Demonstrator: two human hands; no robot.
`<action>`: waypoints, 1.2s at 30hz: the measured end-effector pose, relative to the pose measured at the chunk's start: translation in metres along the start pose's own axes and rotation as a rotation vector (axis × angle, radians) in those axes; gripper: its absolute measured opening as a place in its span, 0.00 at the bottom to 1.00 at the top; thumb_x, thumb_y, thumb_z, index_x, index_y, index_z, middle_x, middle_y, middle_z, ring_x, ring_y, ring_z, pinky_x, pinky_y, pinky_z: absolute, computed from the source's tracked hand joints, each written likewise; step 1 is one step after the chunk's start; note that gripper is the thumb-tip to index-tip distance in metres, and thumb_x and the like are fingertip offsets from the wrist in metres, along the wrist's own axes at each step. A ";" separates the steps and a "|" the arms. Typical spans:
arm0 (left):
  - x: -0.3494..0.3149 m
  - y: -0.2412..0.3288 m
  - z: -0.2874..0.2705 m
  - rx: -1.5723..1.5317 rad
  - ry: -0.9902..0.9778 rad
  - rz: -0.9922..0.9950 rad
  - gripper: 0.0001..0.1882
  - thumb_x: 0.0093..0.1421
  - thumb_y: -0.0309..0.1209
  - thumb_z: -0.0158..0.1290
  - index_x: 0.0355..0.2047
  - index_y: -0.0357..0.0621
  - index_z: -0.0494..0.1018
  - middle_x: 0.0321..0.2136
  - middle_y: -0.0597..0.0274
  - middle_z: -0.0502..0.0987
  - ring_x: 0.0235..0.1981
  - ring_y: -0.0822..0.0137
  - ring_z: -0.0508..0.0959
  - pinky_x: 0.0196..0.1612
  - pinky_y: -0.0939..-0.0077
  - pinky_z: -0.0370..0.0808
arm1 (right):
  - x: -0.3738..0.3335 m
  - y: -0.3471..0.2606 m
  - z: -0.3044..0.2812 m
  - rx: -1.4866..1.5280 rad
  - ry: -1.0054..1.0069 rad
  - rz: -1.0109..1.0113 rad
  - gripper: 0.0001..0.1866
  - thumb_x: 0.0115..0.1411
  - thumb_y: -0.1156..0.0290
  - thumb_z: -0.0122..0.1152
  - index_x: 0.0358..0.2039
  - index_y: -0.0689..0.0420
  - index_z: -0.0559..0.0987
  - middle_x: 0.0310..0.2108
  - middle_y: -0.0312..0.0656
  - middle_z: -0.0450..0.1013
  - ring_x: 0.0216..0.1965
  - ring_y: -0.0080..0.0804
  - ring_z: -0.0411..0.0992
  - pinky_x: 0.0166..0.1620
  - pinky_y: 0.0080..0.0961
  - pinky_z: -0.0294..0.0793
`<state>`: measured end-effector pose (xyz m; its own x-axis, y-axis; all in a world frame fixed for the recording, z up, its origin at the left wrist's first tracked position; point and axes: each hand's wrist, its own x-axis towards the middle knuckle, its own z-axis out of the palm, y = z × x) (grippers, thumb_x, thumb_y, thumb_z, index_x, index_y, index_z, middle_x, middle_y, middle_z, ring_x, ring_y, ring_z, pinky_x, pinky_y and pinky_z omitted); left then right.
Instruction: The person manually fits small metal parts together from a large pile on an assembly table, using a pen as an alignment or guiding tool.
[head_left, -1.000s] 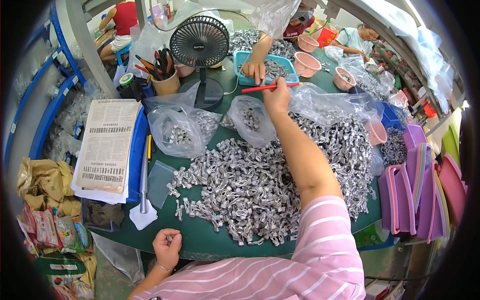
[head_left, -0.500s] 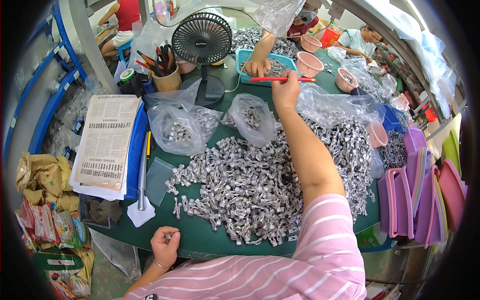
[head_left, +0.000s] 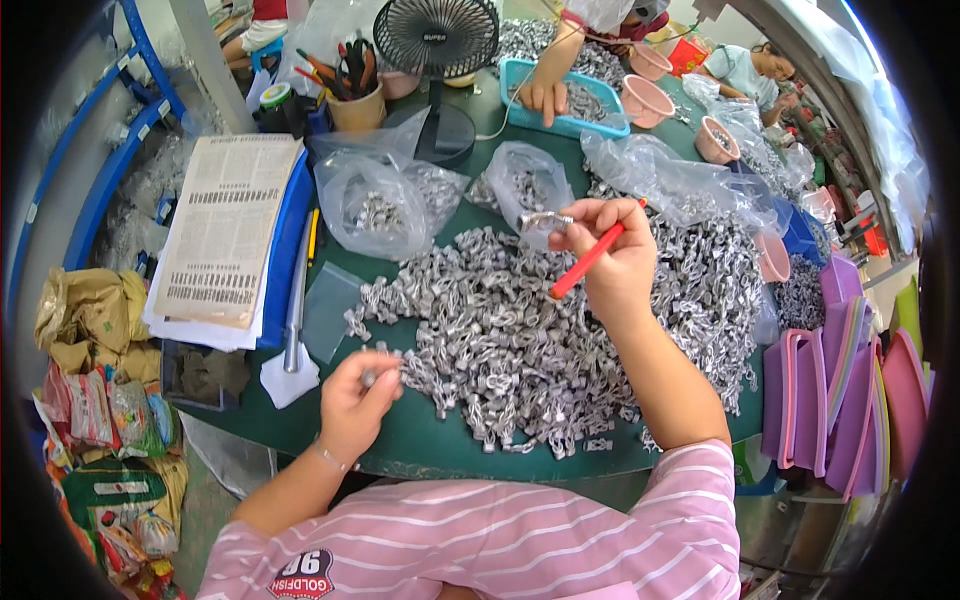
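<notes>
My right hand (head_left: 618, 258) is raised above the heap, its fingers closed on a red pencil (head_left: 588, 260) that slants across the palm. Between its thumb and fingertips is also a small silvery looped metal part (head_left: 545, 218). My left hand (head_left: 358, 402) hovers over the near left edge of the heap. Its fingers are closed around a small grey metal piece (head_left: 369, 378), mostly hidden. Below both hands spreads a large heap of silvery looped metal parts (head_left: 510, 350) on the green table (head_left: 420, 440).
Open plastic bags (head_left: 375, 210) of parts stand behind the heap, near a black fan (head_left: 436, 40). A co-worker's hand (head_left: 545, 95) reaches into a blue basket (head_left: 515, 80). Papers (head_left: 225, 230) lie at left; purple bins (head_left: 840, 400) stand at right.
My right hand has come back from beside the blue basket toward me, with the red pencil and now a looped part showing. My left hand has risen forward to the heap's edge.
</notes>
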<state>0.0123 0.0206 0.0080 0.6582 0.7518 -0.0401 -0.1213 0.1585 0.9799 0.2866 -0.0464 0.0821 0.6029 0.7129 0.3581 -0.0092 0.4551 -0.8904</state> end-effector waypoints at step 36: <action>0.032 0.017 0.048 -0.129 -0.072 -0.099 0.08 0.54 0.24 0.50 0.36 0.38 0.69 0.22 0.60 0.73 0.13 0.83 0.60 0.16 0.90 0.55 | 0.073 -0.004 -0.031 -0.513 0.162 0.056 0.09 0.44 0.86 0.52 0.22 0.60 0.63 0.20 0.44 0.70 0.18 0.28 0.69 0.18 0.20 0.68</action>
<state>0.0664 0.0166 0.0324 0.7223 0.6817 -0.1164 -0.1450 0.3139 0.9383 0.3554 -0.0129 0.1035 0.7284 0.6188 0.2940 0.3213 0.0704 -0.9443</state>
